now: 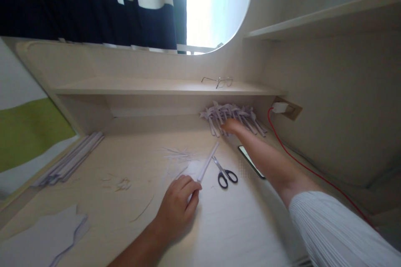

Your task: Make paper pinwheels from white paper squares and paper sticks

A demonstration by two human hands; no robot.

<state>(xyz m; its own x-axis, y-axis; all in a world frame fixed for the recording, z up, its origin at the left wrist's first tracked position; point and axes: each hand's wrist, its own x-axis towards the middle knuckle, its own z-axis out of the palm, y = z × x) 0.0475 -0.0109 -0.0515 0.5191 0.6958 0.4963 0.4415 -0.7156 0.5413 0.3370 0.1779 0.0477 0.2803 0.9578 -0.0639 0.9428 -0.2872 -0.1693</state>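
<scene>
This looks like a home bedroom or study nook with a built-in pale wood desk (250, 225). At twelve o'clock a window (213, 4) glows behind a navy and white curtain (94, 4), with eyeglasses (219, 81) on the low shelf (140, 86) below. At three o'clock a wall socket (286, 108) feeds a red cable (313, 171).

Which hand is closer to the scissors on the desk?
Left. The left hand, holding a paper strip, is just beside the scissors; the right hand reaches far beyond them, at the folded-paper pile.

Blown-out window (213, 4) glare, warped edges
</scene>
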